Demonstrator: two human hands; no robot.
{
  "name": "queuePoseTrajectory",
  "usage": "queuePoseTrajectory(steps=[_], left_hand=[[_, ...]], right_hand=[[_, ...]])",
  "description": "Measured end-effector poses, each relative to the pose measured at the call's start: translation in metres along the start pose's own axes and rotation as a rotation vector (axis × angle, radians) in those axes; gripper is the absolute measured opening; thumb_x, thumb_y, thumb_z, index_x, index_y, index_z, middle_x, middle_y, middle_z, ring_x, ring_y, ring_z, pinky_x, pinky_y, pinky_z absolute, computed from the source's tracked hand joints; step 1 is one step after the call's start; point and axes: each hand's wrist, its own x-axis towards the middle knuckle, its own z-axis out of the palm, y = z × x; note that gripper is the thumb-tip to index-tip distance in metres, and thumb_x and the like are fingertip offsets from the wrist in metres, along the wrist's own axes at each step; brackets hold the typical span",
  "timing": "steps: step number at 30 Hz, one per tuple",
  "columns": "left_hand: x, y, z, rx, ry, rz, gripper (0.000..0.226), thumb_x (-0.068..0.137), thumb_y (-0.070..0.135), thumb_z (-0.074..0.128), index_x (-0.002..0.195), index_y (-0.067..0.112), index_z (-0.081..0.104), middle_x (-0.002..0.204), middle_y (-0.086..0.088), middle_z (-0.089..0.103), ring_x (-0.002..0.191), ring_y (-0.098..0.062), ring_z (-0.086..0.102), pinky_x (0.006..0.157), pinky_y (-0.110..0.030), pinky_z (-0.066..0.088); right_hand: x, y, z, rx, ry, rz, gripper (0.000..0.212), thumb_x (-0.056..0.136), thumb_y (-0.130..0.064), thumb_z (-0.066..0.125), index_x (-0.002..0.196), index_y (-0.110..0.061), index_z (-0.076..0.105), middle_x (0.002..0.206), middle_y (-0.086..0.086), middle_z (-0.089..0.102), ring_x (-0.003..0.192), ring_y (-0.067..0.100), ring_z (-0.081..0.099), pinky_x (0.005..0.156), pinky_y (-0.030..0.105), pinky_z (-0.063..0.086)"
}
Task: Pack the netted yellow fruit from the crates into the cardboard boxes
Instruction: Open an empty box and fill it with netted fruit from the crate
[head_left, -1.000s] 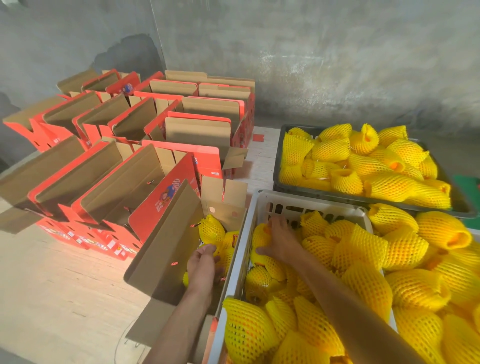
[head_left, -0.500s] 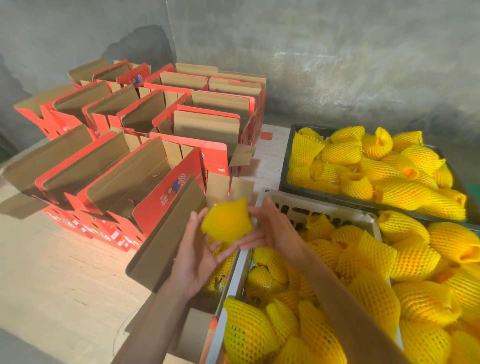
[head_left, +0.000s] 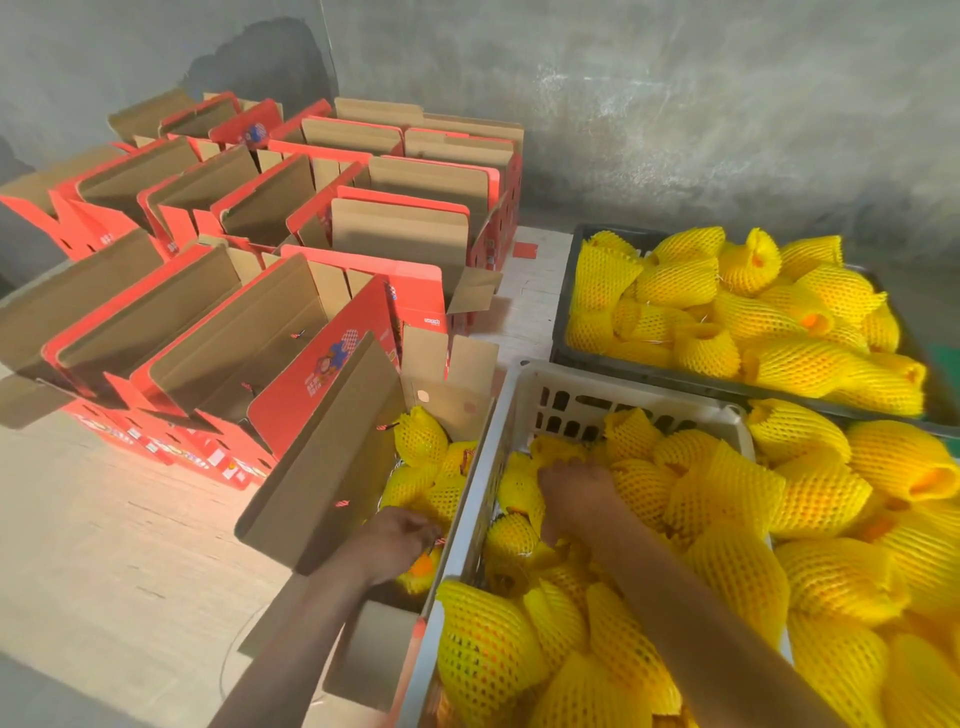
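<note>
Both hands down: left in the open box, right in the white crate.

Your left hand (head_left: 397, 540) reaches into the open cardboard box (head_left: 332, 457), fingers curled over a netted fruit (head_left: 422, 569) at its near end; more fruit lies beyond. Your right hand (head_left: 576, 496) presses down among the netted fruit in the white crate (head_left: 530, 395); whether it grips one cannot be told. Box wall and crate rim touch between your wrists. The black crate (head_left: 563, 332) stands behind; empty red boxes (head_left: 249, 218) crowd the left.
</note>
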Motion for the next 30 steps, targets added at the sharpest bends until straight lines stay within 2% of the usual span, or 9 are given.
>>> queuePoseTrajectory(steps=[4, 7, 10, 13, 15, 19, 21, 25, 30], left_hand=[[0.005, -0.01, 0.006, -0.016, -0.065, 0.033, 0.026, 0.099, 0.003, 0.058, 0.105, 0.016, 0.079, 0.104, -0.01, 0.078, 0.089, -0.021, 0.069, 0.086, -0.03, 0.054], [0.01, -0.009, 0.003, -0.15, 0.09, 0.022, 0.018, 0.101, 0.01, 0.057, 0.104, 0.018, 0.073, 0.088, -0.012, 0.073, 0.073, -0.023, 0.063, 0.074, -0.033, 0.053], [0.009, -0.002, -0.002, -0.236, 0.297, 0.099, 0.015, 0.102, 0.022, 0.059, 0.098, 0.019, 0.073, 0.096, -0.004, 0.076, 0.088, -0.026, 0.073, 0.085, -0.039, 0.06], [-0.001, 0.011, -0.003, -0.505, 0.377, 0.189, 0.015, 0.103, 0.015, 0.059, 0.101, 0.016, 0.073, 0.097, -0.006, 0.077, 0.088, -0.023, 0.074, 0.068, -0.022, 0.058], [-0.008, 0.02, -0.002, -0.791, 0.326, 0.19, 0.014, 0.102, 0.015, 0.06, 0.113, 0.013, 0.069, 0.102, -0.009, 0.078, 0.085, -0.02, 0.074, 0.067, -0.026, 0.06], [-0.017, 0.028, -0.004, -1.12, 0.124, 0.235, 0.037, 0.097, 0.032, 0.063, 0.13, 0.016, 0.063, 0.122, -0.006, 0.074, 0.111, -0.022, 0.071, 0.081, -0.037, 0.06], [-0.019, 0.031, -0.005, -1.29, 0.015, 0.248, 0.05, 0.092, 0.039, 0.064, 0.136, 0.017, 0.06, 0.131, -0.008, 0.07, 0.117, -0.023, 0.069, 0.081, -0.037, 0.062], [-0.018, 0.038, -0.008, -1.551, -0.111, 0.284, 0.06, 0.097, 0.048, 0.062, 0.146, 0.016, 0.051, 0.142, -0.016, 0.06, 0.131, -0.036, 0.058, 0.105, -0.057, 0.049], [-0.021, 0.026, -0.031, -1.577, 0.111, 0.173, 0.034, 0.086, 0.035, 0.073, 0.115, 0.018, 0.07, 0.12, -0.011, 0.071, 0.109, -0.029, 0.07, 0.089, -0.048, 0.059]], right_hand=[[0.006, -0.009, 0.008, -0.15, -0.018, 0.004, 0.067, 0.08, -0.044, 0.081, 0.135, -0.017, 0.054, 0.135, 0.007, 0.06, 0.13, 0.03, 0.049, 0.113, 0.046, 0.03], [0.011, -0.007, 0.009, -0.152, -0.007, -0.024, 0.07, 0.079, -0.045, 0.082, 0.136, -0.016, 0.053, 0.132, 0.006, 0.062, 0.128, 0.03, 0.053, 0.114, 0.047, 0.029], [0.013, -0.001, 0.008, -0.044, 0.039, -0.019, 0.079, 0.075, -0.064, 0.078, 0.134, -0.016, 0.056, 0.131, 0.005, 0.065, 0.127, 0.029, 0.055, 0.116, 0.046, 0.027], [0.007, -0.001, -0.005, 0.3, 0.314, 0.067, 0.092, 0.075, -0.085, 0.053, 0.14, -0.019, 0.053, 0.121, 0.001, 0.069, 0.116, 0.026, 0.062, 0.108, 0.045, 0.038], [0.002, 0.0, -0.015, 0.561, 0.565, 0.145, 0.091, 0.078, -0.084, 0.045, 0.144, -0.021, 0.047, 0.114, -0.002, 0.069, 0.106, 0.024, 0.066, 0.097, 0.041, 0.048], [-0.013, -0.003, -0.025, 1.317, 0.759, 0.183, 0.06, 0.088, -0.073, 0.058, 0.131, -0.033, 0.051, 0.117, -0.012, 0.064, 0.113, 0.017, 0.064, 0.086, 0.025, 0.052], [-0.02, -0.005, -0.036, 1.607, 0.821, -0.017, 0.047, 0.092, -0.071, 0.058, 0.126, -0.039, 0.055, 0.109, -0.019, 0.069, 0.107, 0.008, 0.068, 0.076, 0.011, 0.051], [-0.025, -0.016, -0.046, 1.424, 0.633, -0.463, 0.045, 0.096, -0.068, 0.057, 0.137, -0.05, 0.055, 0.136, -0.027, 0.06, 0.129, -0.002, 0.054, 0.101, 0.023, 0.05], [0.0, -0.001, -0.03, 1.155, 0.855, -0.145, 0.019, 0.106, -0.03, 0.056, 0.109, -0.019, 0.071, 0.108, -0.007, 0.066, 0.096, 0.005, 0.059, 0.087, 0.033, 0.054]])
